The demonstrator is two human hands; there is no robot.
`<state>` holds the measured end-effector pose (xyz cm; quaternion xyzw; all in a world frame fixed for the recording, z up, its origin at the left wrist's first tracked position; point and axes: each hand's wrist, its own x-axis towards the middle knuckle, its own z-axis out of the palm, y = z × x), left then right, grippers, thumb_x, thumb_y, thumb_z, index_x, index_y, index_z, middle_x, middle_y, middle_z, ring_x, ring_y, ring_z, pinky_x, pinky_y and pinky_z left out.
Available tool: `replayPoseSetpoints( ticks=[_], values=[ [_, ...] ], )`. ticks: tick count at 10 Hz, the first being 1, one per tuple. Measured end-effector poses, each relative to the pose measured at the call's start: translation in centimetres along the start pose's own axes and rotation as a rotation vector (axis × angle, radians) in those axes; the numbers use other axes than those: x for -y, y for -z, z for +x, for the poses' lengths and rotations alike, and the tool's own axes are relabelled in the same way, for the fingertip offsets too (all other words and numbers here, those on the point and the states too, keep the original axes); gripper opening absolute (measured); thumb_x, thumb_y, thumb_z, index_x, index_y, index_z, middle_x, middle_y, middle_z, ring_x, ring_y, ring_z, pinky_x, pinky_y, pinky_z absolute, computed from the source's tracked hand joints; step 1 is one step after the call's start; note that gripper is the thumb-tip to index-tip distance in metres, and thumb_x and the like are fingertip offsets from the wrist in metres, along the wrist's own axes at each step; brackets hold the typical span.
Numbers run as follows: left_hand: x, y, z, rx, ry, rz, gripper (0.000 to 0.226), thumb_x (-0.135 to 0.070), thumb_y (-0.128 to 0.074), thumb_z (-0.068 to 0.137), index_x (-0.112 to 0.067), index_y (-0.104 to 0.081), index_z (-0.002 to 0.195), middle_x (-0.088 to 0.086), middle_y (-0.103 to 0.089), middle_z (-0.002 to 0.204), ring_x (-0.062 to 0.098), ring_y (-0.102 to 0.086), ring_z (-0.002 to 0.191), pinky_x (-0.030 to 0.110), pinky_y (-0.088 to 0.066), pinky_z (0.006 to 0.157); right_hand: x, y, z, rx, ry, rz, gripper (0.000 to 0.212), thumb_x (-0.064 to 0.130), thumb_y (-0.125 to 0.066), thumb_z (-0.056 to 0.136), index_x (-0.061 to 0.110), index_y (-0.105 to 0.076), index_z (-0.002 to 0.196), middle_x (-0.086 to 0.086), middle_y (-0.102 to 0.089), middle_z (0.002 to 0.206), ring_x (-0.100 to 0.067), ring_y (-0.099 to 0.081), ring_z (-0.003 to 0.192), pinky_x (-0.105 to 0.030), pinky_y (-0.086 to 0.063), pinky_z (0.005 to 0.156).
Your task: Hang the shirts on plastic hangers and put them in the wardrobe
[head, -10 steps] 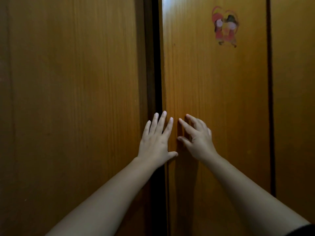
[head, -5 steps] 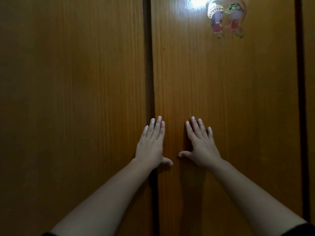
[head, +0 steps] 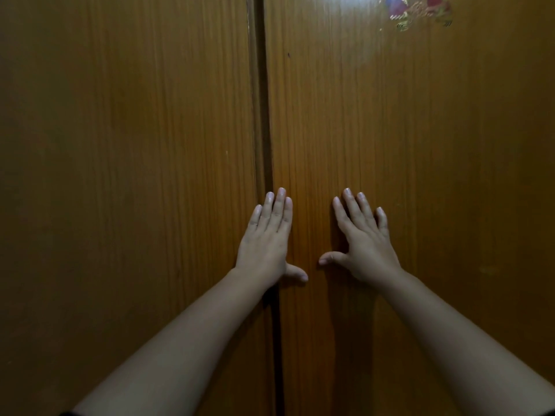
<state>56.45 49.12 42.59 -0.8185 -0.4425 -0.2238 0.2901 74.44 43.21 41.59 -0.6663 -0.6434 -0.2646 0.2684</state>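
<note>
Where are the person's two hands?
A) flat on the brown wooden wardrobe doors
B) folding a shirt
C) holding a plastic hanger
A: the left hand and right hand lie flat with straight fingers on the brown wooden wardrobe doors, holding nothing.

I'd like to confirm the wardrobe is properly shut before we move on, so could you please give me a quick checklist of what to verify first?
1. Left hand flat with straight fingers, lying across the seam between the doors: ok.
2. Right hand flat on the right brown wooden wardrobe door, fingers spread: ok.
3. Both hands free of shirts or hangers: ok.
4. The right door flush with the left brown wooden wardrobe door along the dark vertical seam: cannot tell; a narrow dark line shows.
5. Shirts hung inside: cannot tell, interior hidden.
6. Colourful cartoon sticker intact on the right door: ok, partly cut off at the top edge.
</note>
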Motion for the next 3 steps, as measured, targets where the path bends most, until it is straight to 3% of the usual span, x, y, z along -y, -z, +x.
replayPoseSetpoints(
  ticks=[2,3],
  values=[
    [-0.2,0.3,-0.6,-0.016,0.011,-0.014,0.137,-0.079,-0.057,0.067,-0.010,0.036,0.139,0.008,0.046,0.144,0.026,0.037,0.137,0.040,0.018,0.114,0.2,0.0,-0.3,-0.015,-0.006,-0.003,0.110,0.068,-0.055,0.076,0.031,0.028,0.138,0.008,0.040,0.144,-0.014,0.036,0.134,-0.042,0.019,0.111],
    [-0.2,-0.7,-3.1,-0.114,0.004,-0.052,0.115,-0.072,-0.051,0.080,-0.017,0.026,0.146,0.009,0.038,0.150,0.027,0.032,0.140,0.042,0.014,0.116,0.5,1.2,-0.6,-0.011,-0.027,0.075,0.097,0.054,-0.059,0.082,0.032,0.007,0.149,0.008,0.028,0.152,-0.013,0.027,0.139,-0.043,0.010,0.115]
  ],
)
